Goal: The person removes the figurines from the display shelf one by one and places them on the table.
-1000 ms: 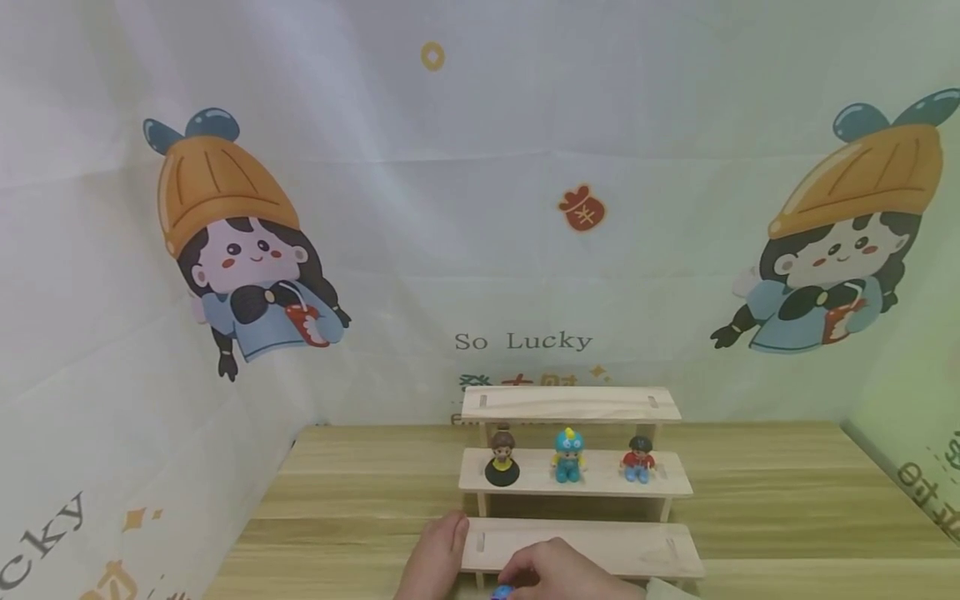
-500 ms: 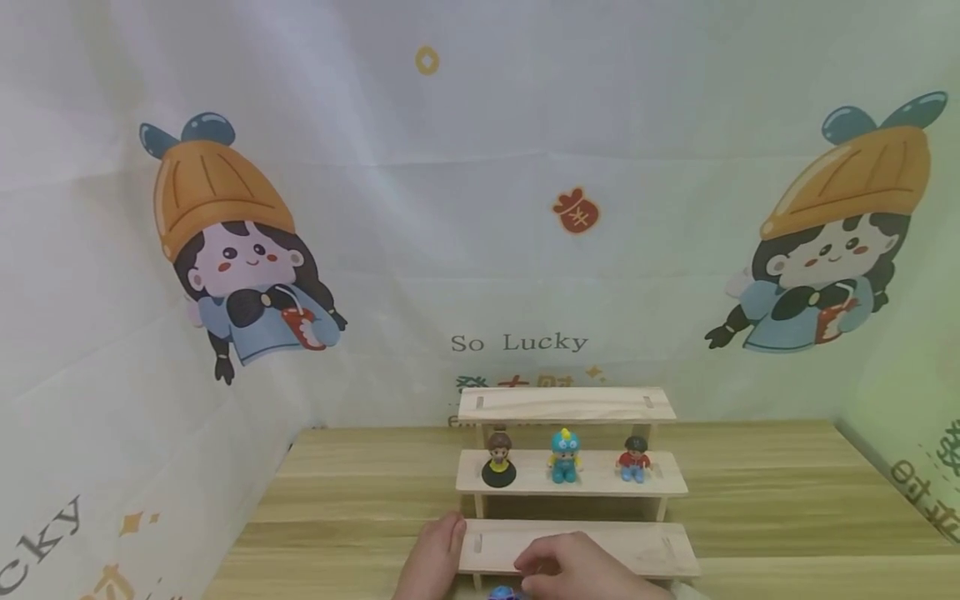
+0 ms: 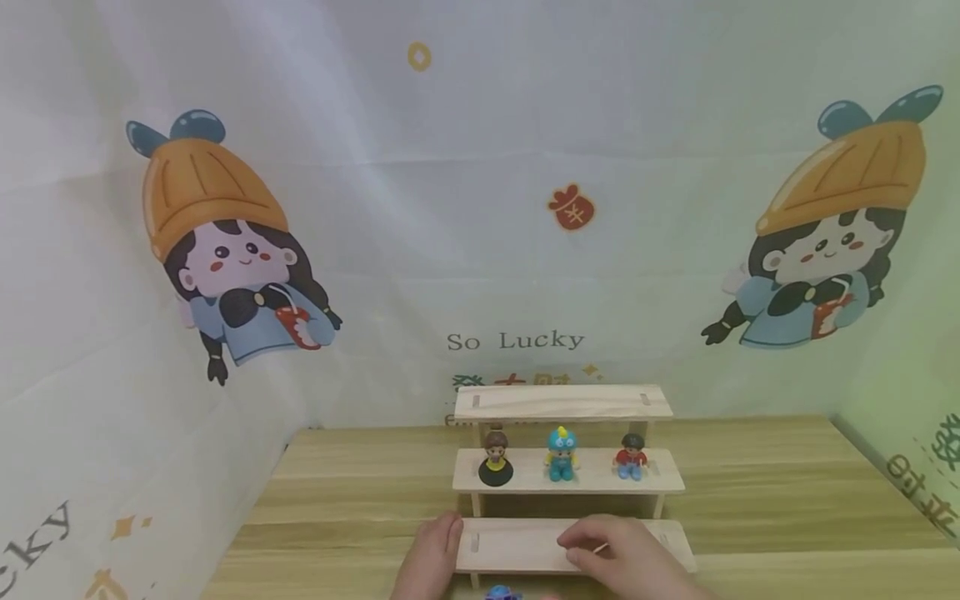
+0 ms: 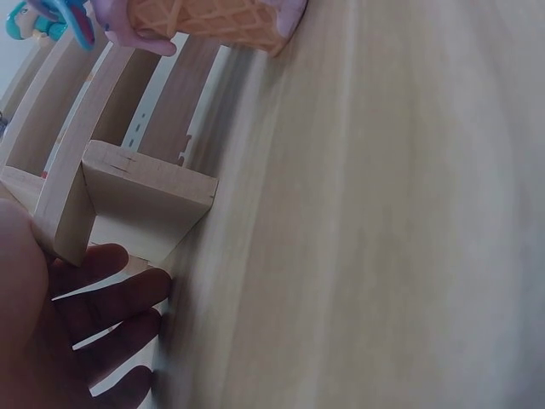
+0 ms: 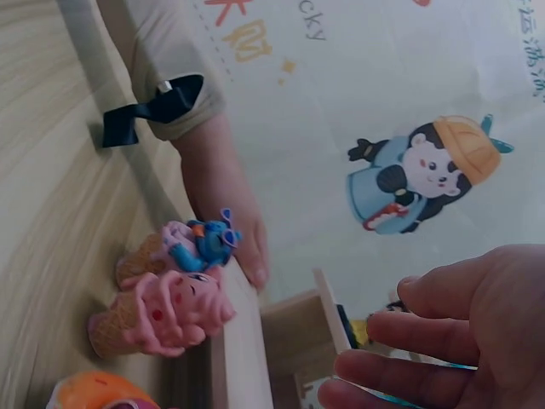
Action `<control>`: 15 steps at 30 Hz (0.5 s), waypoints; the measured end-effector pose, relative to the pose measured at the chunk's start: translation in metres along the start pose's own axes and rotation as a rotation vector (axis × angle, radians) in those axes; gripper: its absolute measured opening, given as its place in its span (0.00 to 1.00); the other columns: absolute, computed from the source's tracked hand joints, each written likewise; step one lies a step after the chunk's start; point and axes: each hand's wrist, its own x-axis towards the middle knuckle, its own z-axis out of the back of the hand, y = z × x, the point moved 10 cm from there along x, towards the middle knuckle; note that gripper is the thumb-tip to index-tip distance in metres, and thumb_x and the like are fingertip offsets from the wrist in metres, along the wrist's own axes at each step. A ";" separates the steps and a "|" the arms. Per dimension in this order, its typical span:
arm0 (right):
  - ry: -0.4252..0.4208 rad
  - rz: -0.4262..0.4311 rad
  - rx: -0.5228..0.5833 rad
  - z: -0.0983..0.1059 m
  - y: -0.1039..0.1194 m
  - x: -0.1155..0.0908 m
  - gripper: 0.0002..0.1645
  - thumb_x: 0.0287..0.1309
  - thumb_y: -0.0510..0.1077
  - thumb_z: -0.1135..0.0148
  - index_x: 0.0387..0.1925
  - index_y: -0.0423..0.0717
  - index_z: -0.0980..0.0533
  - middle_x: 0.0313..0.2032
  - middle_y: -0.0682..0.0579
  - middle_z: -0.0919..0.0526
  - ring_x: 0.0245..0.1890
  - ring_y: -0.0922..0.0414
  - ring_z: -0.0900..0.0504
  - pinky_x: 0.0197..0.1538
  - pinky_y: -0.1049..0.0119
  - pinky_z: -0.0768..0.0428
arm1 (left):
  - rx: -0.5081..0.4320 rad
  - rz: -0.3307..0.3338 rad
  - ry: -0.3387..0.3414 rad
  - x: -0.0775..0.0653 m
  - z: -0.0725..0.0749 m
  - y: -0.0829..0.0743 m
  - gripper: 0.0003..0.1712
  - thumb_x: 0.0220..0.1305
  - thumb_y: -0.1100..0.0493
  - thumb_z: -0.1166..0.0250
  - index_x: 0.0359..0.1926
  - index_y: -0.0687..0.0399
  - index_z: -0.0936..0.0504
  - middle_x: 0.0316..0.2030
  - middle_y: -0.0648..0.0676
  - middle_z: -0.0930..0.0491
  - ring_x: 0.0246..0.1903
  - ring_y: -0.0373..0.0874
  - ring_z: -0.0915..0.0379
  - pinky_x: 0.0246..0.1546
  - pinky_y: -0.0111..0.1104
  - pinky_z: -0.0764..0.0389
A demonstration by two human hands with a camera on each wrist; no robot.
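My left hand [image 3: 429, 557] rests against the left end of the wooden tiered shelf's [image 3: 517, 546] lowest step. In the left wrist view its fingers [image 4: 115, 311] are spread and relaxed beside the step's end. My right hand [image 3: 611, 554] hovers at that step's right half, fingers loosely bent and holding nothing. At the shelf's front, a blue figure on an ice cream cone [image 5: 204, 247] stands beside a pink ice cream cone toy [image 5: 174, 311]. Only the blue top shows clearly in the head view. An orange rounded toy [image 5: 98, 392] is cut off at the right wrist view's lower edge.
On the middle step sit three small figures: a brown-haired one [image 3: 496, 458], a turquoise-capped one [image 3: 561, 456] and one in a red jacket [image 3: 632, 457]. The shelf stands on a wood-grain table [image 3: 352, 475], with a printed cloth [image 3: 390, 233] hanging behind.
My right hand has drawn away from the blue figure, moving right and slightly up in the head view. The left hand has stayed at the shelf's end.
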 end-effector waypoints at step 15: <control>-0.096 -0.100 0.012 0.046 -0.040 -0.035 0.13 0.65 0.49 0.42 0.43 0.44 0.21 0.43 0.49 0.17 0.41 0.57 0.19 0.39 0.70 0.20 | 0.006 0.028 0.001 -0.001 -0.002 0.001 0.16 0.73 0.55 0.50 0.46 0.63 0.22 0.44 0.64 0.18 0.47 0.64 0.24 0.50 0.55 0.25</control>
